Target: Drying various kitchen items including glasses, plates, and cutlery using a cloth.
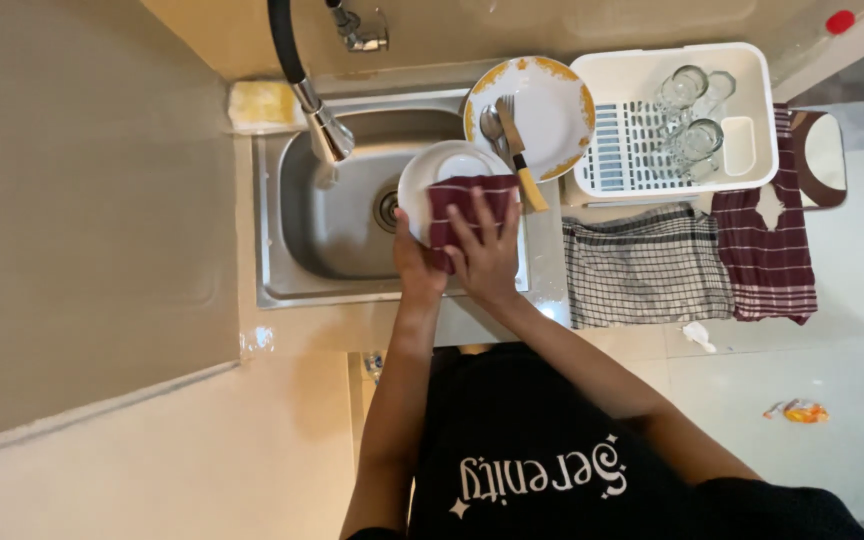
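Pretty clearly a home kitchen. There's a steel sink set into a counter, with a bendy tap over it. Just right of the sink sits a white dish rack with glasses, and tea towels lie below that rack.
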